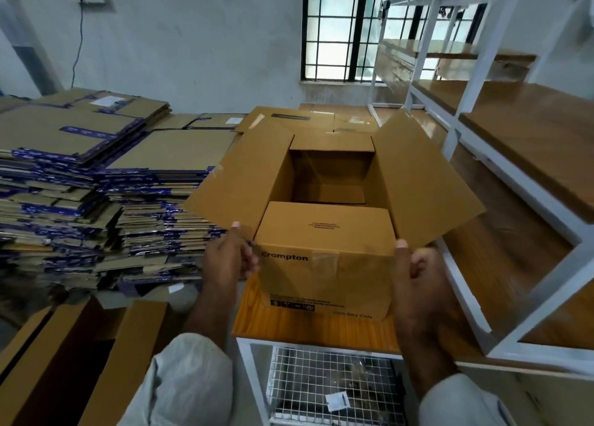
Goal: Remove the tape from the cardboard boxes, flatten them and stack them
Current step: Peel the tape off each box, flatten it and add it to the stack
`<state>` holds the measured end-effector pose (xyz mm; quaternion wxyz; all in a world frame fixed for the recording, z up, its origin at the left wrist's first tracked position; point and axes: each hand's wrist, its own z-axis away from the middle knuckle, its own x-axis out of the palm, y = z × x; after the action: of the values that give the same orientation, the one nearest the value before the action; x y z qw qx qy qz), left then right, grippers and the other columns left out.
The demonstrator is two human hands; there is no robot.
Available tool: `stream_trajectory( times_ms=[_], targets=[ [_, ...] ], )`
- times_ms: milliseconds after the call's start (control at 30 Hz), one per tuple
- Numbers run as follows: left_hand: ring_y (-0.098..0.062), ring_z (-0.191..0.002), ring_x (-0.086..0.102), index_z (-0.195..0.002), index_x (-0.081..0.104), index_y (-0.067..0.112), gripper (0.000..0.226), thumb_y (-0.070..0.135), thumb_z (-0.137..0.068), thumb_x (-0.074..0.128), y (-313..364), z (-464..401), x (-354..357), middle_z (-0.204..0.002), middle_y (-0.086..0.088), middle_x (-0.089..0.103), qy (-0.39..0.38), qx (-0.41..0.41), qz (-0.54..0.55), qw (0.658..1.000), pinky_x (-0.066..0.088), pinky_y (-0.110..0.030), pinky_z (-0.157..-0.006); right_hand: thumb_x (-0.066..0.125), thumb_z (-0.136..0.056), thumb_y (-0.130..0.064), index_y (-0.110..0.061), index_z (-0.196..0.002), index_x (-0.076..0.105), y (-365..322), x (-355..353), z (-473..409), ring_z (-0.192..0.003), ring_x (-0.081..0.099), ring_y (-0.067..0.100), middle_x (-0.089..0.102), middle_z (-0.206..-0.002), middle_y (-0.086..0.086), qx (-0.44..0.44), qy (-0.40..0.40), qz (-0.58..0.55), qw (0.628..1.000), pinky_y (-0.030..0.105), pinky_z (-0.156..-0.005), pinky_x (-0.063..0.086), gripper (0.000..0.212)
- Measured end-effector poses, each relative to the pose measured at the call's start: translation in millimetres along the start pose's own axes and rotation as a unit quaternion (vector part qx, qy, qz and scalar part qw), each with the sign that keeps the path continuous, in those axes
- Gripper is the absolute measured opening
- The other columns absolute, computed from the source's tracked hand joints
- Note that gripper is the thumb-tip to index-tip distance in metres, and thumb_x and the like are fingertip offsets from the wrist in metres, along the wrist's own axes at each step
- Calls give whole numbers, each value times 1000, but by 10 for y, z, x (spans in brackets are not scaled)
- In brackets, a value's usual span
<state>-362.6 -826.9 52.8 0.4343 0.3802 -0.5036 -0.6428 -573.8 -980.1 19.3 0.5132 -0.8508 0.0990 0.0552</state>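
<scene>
Could tip off the near edge of the wooden table (257, 316) if squeezed flat unevenly, since the box base sits close to that edge; could tear along leftover clear tape (324, 258) on the front. Open Crompton ceiling-fan box (328, 284), brown, upright, four flaps splayed, apparently empty inside. Tall stack of flattened boxes (80, 184) just left. Left hand (228, 258) and right hand (418, 268) clamped on front corners, fingers curled round.

plain tan box (328, 265), purple-taped stacks (80, 200)
</scene>
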Motion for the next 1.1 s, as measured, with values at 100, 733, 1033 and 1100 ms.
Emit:
stream_trajectory(
  times_ms=[100, 733, 1033, 1100],
  targets=[
    [-24, -72, 71, -84, 68, 9, 41, 42, -104, 52, 153, 182, 105, -79, -9, 74, -52, 100, -6, 994, 56, -36, -67, 60, -99, -40, -21, -82, 55, -269, 163, 55, -65, 53, 11, 54, -71, -5, -109, -92, -1, 990, 27, -57, 47, 25],
    [-21, -111, 65, -117, 58, 26, 22, 43, -103, 53, 605, -256, -215, -124, 0, 64, -106, 172, 35, 979, 58, -39, -88, 27, -103, -65, -26, -102, 68, -1402, 535, -751, -87, 59, 18, 65, -91, -3, -253, -227, 332, 880, 47, -95, 45, 57],
    [-7, -105, 65, -119, 65, 34, 24, 46, -100, 57, 868, -60, -174, -117, 13, 68, -425, 206, -197, 859, 52, -36, -86, 53, -103, -47, -25, -113, 68, -1604, -57, -285, -95, 63, 17, 67, -109, -1, -87, -553, 387, 733, 40, -87, 55, 29],
    [-8, -109, 61, -121, 64, 37, 33, 56, -94, 61, 737, -47, -115, -120, 13, 64, -498, 229, -316, 775, 53, -39, -89, 63, -96, -55, -27, -139, 54, -1367, 33, -124, -115, 57, 19, 58, -134, 0, -68, -571, 447, 685, 41, -96, 50, 52]
  ],
)
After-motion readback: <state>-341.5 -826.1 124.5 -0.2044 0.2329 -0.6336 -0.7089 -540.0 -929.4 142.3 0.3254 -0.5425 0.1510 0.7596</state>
